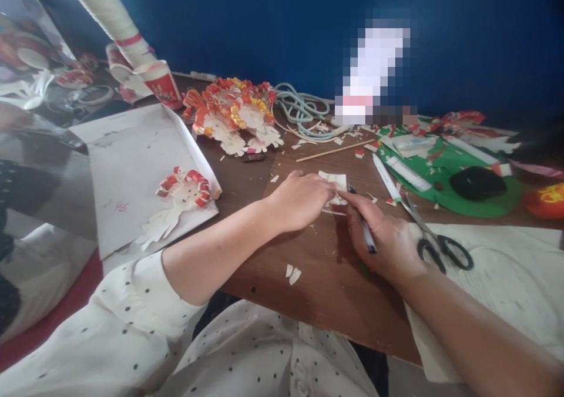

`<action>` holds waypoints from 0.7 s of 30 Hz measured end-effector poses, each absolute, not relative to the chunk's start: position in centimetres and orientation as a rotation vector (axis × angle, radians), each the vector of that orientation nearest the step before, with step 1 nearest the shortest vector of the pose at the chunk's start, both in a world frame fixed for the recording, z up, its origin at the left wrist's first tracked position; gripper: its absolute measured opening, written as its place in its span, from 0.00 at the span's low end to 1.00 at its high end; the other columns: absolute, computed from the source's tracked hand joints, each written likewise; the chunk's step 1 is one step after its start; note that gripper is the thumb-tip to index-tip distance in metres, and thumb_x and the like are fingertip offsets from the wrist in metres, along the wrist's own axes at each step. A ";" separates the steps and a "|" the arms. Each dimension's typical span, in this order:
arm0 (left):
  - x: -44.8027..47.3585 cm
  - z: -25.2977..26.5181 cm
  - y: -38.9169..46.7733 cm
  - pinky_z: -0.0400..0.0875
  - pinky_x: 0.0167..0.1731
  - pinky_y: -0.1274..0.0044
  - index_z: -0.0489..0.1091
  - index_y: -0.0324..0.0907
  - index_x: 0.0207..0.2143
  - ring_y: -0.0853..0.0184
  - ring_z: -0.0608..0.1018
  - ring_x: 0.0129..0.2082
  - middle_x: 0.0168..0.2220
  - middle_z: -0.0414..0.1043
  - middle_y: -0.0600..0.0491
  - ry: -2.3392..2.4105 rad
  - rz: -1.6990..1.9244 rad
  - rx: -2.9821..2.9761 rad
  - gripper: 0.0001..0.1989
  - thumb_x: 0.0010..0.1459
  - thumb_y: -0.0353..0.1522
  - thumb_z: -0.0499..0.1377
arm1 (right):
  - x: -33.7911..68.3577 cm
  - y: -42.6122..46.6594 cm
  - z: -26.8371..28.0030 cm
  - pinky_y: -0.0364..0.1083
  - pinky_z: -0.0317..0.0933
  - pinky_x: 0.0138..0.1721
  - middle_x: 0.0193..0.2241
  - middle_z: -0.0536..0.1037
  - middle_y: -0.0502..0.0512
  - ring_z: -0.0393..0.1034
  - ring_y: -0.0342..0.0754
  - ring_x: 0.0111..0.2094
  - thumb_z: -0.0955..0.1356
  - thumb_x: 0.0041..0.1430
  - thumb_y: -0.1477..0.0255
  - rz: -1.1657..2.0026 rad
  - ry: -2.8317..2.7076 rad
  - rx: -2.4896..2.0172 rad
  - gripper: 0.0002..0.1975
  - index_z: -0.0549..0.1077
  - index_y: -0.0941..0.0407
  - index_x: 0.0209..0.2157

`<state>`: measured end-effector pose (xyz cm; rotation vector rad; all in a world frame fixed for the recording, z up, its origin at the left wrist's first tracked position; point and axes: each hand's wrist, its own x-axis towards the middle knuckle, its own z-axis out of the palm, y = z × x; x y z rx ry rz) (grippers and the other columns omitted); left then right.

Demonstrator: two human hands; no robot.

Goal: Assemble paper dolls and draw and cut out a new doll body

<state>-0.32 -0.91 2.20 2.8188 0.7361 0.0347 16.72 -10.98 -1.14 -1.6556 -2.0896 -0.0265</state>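
Observation:
My right hand (388, 238) is closed around a slim dark-and-silver pen (368, 237), whose lower end sticks out below the fingers. Just left of it, my left hand (302, 202) lies palm down on the table, its fingers mostly flat and reaching over a small piece of white paper (333, 178). Both hands meet at this paper, and the fingers cover much of it. Whether the pen touches the paper is hidden. Black-handled scissors (434, 244) lie right beside my right wrist, partly on a large white sheet (506, 285).
A shallow white cardboard box (127, 168) at left carries a red-and-white paper figure (187, 188). Behind are more paper figures (240, 112), a coiled pale cable (304, 112) and a red paper cup (161, 84). A wooden stick (335, 150), paper scraps and a green sheet (476, 203) lie around.

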 end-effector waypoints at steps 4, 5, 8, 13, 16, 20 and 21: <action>-0.5 2.4 -0.6 0.64 0.54 0.68 0.70 0.43 0.50 0.64 0.73 0.53 0.52 0.73 0.51 0.724 0.071 2.700 0.20 0.59 0.21 0.47 | 16.8 -10.8 -1.5 0.44 0.66 0.28 0.37 0.82 0.59 0.77 0.48 0.27 0.60 0.66 0.72 -0.075 -2.080 -1.659 0.18 0.68 0.59 0.54; -0.5 2.5 -0.4 0.63 0.55 0.68 0.69 0.43 0.51 0.65 0.73 0.54 0.54 0.72 0.51 0.708 0.086 2.689 0.22 0.59 0.21 0.47 | 16.7 -10.8 -1.5 0.44 0.65 0.27 0.37 0.82 0.59 0.77 0.48 0.27 0.60 0.66 0.71 -0.090 -2.073 -1.671 0.17 0.69 0.59 0.54; -0.7 2.9 -0.2 0.61 0.58 0.68 0.67 0.42 0.55 0.65 0.69 0.58 0.60 0.66 0.51 0.736 0.139 2.702 0.25 0.58 0.20 0.47 | 16.7 -10.7 -1.4 0.44 0.64 0.26 0.35 0.82 0.58 0.77 0.49 0.27 0.61 0.65 0.71 -0.107 -2.053 -1.691 0.16 0.71 0.58 0.51; -1.3 3.7 -1.9 0.63 0.55 0.66 0.71 0.37 0.48 0.62 0.71 0.55 0.55 0.70 0.46 0.889 0.282 2.863 0.19 0.58 0.21 0.49 | 16.8 -10.8 -1.3 0.44 0.63 0.25 0.31 0.82 0.57 0.76 0.49 0.25 0.60 0.65 0.70 -0.095 -2.077 -1.666 0.17 0.71 0.59 0.51; -1.6 3.9 -4.8 0.67 0.48 0.66 0.73 0.35 0.41 0.60 0.74 0.45 0.43 0.74 0.45 0.926 0.183 2.961 0.13 0.59 0.24 0.51 | 16.9 -10.9 -1.4 0.44 0.61 0.23 0.31 0.82 0.57 0.75 0.48 0.23 0.60 0.65 0.70 -0.096 -2.091 -1.674 0.17 0.70 0.59 0.52; -1.4 3.3 -8.5 0.68 0.37 0.69 0.73 0.35 0.41 0.59 0.71 0.40 0.39 0.71 0.44 1.163 0.120 2.978 0.11 0.59 0.27 0.52 | 16.8 -10.8 -1.4 0.44 0.63 0.26 0.38 0.82 0.59 0.77 0.49 0.27 0.60 0.66 0.69 -0.114 -2.077 -1.648 0.17 0.70 0.59 0.53; -1.2 3.1 -9.1 0.67 0.37 0.69 0.72 0.35 0.42 0.60 0.71 0.39 0.39 0.70 0.44 1.199 0.128 2.965 0.12 0.60 0.27 0.52 | 16.7 -10.8 -1.4 0.44 0.64 0.26 0.39 0.82 0.60 0.77 0.49 0.28 0.60 0.66 0.69 -0.113 -2.067 -1.644 0.17 0.70 0.59 0.52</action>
